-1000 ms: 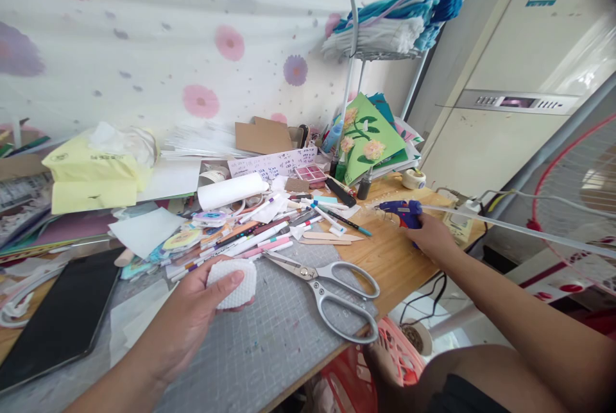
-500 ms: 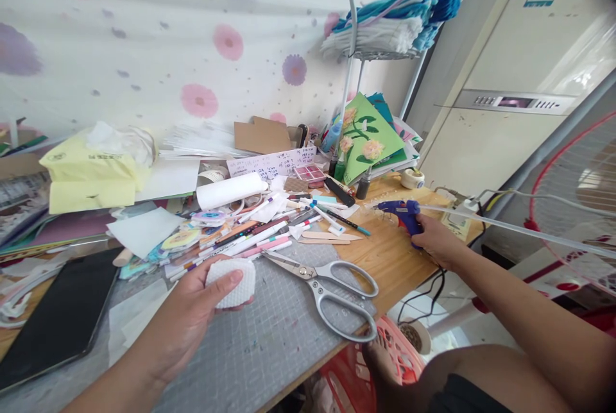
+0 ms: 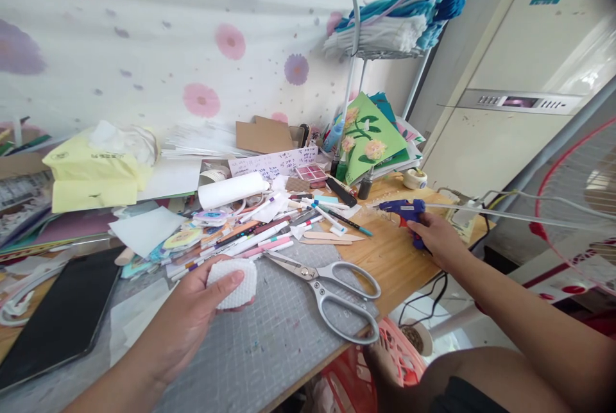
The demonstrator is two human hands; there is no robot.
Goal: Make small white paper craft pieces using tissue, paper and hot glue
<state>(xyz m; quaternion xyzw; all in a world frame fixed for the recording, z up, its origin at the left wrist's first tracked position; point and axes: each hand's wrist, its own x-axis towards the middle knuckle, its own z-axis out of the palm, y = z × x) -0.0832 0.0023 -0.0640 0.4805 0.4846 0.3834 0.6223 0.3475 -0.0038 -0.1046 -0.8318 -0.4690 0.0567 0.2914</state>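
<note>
My left hand (image 3: 185, 317) holds a white textured foam piece (image 3: 234, 281) just above the grey cutting mat (image 3: 269, 349), thumb pressed on top of it. Far to the right, my right hand (image 3: 436, 238) grips the handle of a blue glue gun (image 3: 402, 208), whose nozzle points left over the wooden table (image 3: 385, 256). A long clear glue stick (image 3: 486, 215) sticks out of the gun's back toward the right. Large silver scissors (image 3: 325, 291) lie shut on the mat between my two hands.
A heap of pens and markers (image 3: 250, 233) lies behind the mat. A black tablet (image 3: 62, 313) rests at the left, yellow tissue packs (image 3: 94, 172) behind it. Green flower cards (image 3: 370, 137) lean by a wire rack (image 3: 380, 34). A red fan (image 3: 582, 208) stands at right.
My right hand has lifted the glue gun slightly and shifted its grip lower on the handle. The left hand and foam piece have stayed in place.
</note>
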